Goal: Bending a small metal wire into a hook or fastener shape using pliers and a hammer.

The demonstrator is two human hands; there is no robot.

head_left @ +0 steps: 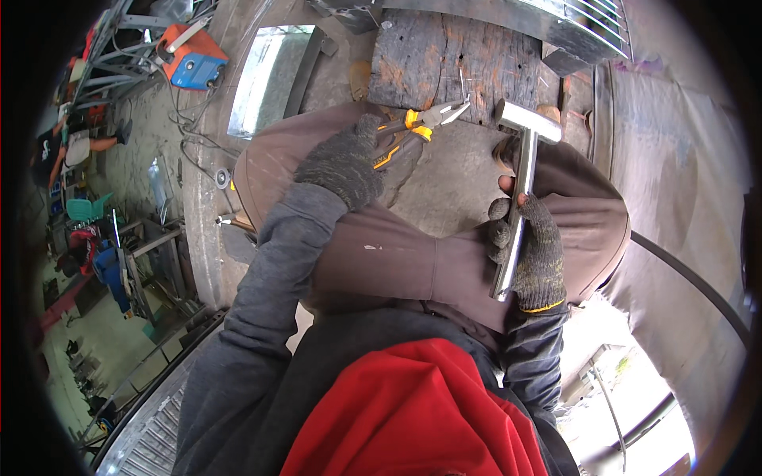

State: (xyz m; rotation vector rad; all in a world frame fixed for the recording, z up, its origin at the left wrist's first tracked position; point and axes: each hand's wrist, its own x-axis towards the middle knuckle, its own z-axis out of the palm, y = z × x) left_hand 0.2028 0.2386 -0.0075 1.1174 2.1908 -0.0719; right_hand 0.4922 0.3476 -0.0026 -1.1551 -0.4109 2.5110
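My left hand (341,163), in a dark knit glove, is closed around the handles of a pair of combination pliers (431,119) with black and orange grips. The plier jaws point right, over the near edge of a dark, worn wooden board (409,59). Close to the jaw tips is a thin metal piece (463,77); I cannot tell whether they grip it. In my right hand (540,254), also gloved but with bare fingertips showing, is an all-metal hammer (525,163). Its head is up near the board, and its handle slants down across my thigh.
Left of the board stands a bent shiny sheet-metal piece (274,67). Beyond it is an orange and blue machine (193,63) with cables on the floor. A curved metal frame with bars (556,24) lies behind the board. Grey cloth (667,190) hangs at right. Another person (75,147) is far left.
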